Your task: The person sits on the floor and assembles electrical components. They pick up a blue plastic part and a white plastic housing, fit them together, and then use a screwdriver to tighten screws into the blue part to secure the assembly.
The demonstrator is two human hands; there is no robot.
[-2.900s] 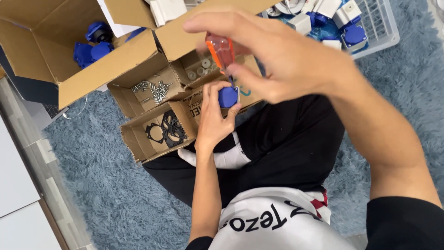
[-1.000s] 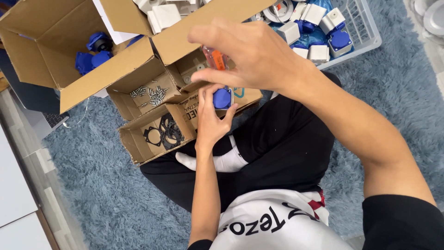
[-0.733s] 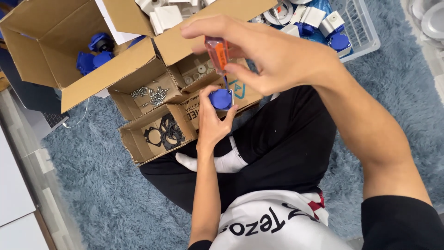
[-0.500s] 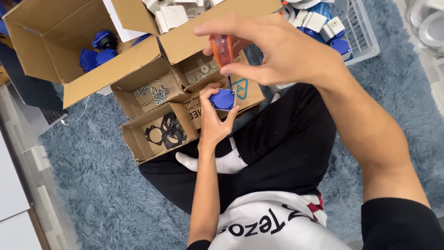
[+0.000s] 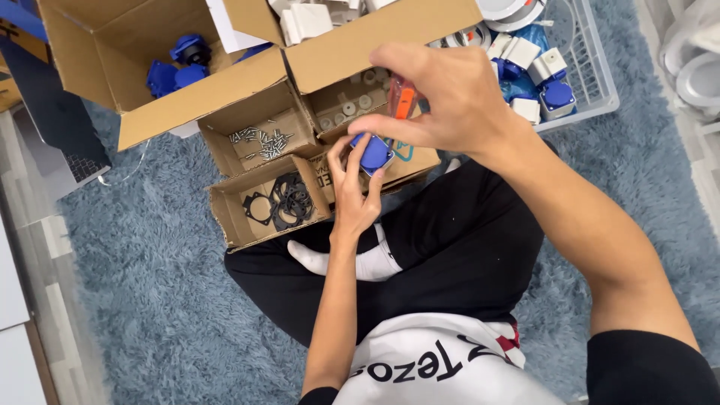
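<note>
Head view: the blue socket part sits right in my left hand, pinched at the fingertips, its square face turned up toward me. Directly above it hangs the orange-handled screwdriver, gripped in my right hand, shaft pointing down at the part; the tip itself is hidden behind my fingers, so I cannot tell whether it touches.

Against half a second back: both hands have drifted a touch toward the cardboard trays, and my right thumb now reaches lower, close beside the blue part. The driver stays upright as before.

The grips: left fingers closed narrow around the part's edges, thumb on one side, fingers on the other. Right hand curled tight on the orange handle, index finger stretched out over the top.

Just beyond my left fingertips lies the tray of screws; to the left of my wrist, the tray of black gaskets. Behind the driver, the tray of washers. Past my right hand, the white basket of blue-and-white sockets.
</note>
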